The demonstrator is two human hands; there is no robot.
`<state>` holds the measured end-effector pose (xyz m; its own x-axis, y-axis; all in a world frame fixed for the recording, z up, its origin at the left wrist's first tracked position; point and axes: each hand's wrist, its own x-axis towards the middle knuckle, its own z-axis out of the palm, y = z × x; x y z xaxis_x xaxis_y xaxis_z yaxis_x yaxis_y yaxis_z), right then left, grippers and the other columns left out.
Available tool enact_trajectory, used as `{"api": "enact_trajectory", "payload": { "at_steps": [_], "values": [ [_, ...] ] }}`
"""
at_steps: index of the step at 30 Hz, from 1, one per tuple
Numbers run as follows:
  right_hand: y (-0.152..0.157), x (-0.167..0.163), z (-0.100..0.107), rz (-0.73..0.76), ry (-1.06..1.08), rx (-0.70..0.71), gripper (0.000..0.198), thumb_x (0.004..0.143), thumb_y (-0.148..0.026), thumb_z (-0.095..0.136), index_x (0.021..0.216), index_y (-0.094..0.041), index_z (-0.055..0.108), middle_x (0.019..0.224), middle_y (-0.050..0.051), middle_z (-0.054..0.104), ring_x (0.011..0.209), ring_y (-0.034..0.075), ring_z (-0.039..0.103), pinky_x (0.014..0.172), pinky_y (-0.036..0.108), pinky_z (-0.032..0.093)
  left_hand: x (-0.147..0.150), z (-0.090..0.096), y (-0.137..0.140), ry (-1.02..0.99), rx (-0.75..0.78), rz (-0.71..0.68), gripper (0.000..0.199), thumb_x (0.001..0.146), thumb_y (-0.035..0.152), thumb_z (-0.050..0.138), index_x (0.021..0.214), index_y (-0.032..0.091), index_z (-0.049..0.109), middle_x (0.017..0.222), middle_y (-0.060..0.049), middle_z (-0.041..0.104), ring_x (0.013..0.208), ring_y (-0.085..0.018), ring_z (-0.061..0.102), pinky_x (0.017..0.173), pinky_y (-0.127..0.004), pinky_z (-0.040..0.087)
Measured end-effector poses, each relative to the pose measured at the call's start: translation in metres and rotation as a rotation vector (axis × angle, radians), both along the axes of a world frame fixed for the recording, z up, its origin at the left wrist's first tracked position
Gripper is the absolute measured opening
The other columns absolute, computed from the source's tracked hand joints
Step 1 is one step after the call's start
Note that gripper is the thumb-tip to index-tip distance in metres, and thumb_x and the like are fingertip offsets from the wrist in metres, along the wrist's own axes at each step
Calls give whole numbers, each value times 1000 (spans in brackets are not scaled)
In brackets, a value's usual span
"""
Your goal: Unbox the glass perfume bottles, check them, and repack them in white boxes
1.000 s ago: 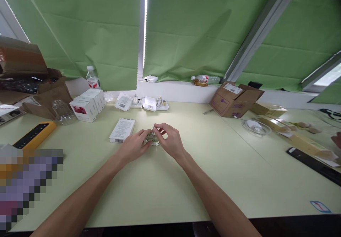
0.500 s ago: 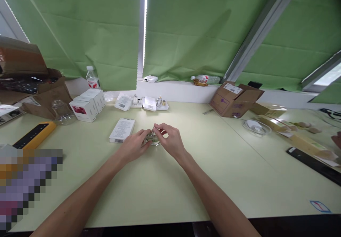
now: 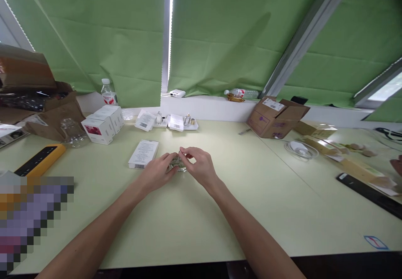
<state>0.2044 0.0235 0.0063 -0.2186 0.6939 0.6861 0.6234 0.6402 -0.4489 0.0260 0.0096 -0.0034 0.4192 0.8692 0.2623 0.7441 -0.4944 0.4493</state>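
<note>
A squat clear glass bottle (image 3: 178, 165) stands low over the table between my hands, partly covered by fingers. My left hand (image 3: 158, 172) curls around its left side, thumb toward the front. From the right, my right hand (image 3: 198, 165) pinches with thumb and fingertips at the top of the bottle; whatever is in that pinch is too small to make out. Just left of the bottle lies a flat white box (image 3: 143, 154) with printed text and a barcode.
Two white trays (image 3: 195, 126) with small bottles stand at the back. White cartons (image 3: 102, 124), a clear jar (image 3: 73, 133) and a yellow power strip (image 3: 42, 159) are left. Rightward are a cardboard box (image 3: 273, 118), coiled white cable (image 3: 301, 150) and black bar (image 3: 367, 193).
My right fingertips have shifted slightly left and closer in over the top of the bottle. My left hand keeps its hold; the other things stay where they were.
</note>
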Motion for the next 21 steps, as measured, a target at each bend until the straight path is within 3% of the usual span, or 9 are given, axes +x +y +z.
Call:
{"api": "enact_trajectory", "payload": {
  "at_steps": [5,21],
  "values": [
    [-2,-5,-4,-53,-89,57,17,91,-27,51,92,-21,66,82,3,71,73,16,64,67,26,50,1,0,0,-37,-13,3,27,93,38,40,117,29,49,98,-2,60,71,-17,60,60,-27,43],
    [-4,-12,-11,-89,-19,73,13,91,-26,50,91,-20,62,85,4,70,78,16,63,68,26,48,1,5,-1,-51,-35,-9,26,92,36,42,115,27,50,102,-3,61,72,-16,60,61,-26,43]
  ]
}}
